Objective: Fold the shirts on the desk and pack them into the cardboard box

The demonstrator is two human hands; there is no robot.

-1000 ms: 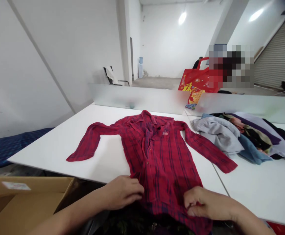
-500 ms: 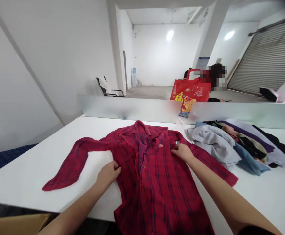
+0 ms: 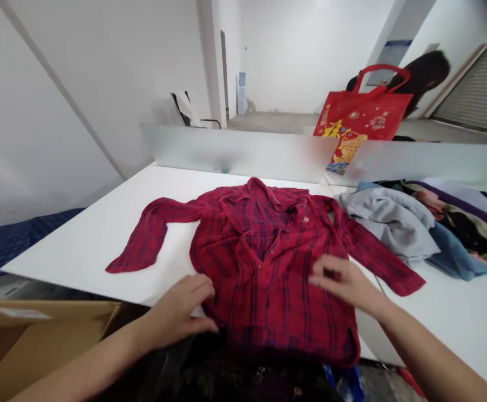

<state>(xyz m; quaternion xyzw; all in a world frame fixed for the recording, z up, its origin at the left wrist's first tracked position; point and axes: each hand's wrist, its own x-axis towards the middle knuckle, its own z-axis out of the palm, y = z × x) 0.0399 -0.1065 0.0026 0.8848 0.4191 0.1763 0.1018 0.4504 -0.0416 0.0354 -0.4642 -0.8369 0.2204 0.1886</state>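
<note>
A red-and-navy plaid shirt [image 3: 285, 285] lies front up on the white table, its collar away from me and both sleeves spread out. Its front is partly unbuttoned near the collar, and the lower body bunches in soft folds by the table's near edge. My left hand [image 3: 180, 310] is beside the shirt's lower left edge, thumb and fingers apart, holding nothing. Over the lower right front hovers my right hand [image 3: 350, 285], its fingers loosely bent and apart from the thumb; nothing is seen between them.
A pile of clothes [image 3: 394, 223] lies to the right on the white table [image 3: 134, 192]. Frosted dividers [image 3: 243, 153] line the far edge, a red bag [image 3: 364, 114] behind them. A cardboard box [image 3: 59, 346] stands lower left. Behind the bag a person [image 3: 425, 72] leans.
My hands went from the hem up to the shirt's sides near the chest, then back down toward the hem. The shirt's lower body is now shorter and more bunched, its neck opening wider.
</note>
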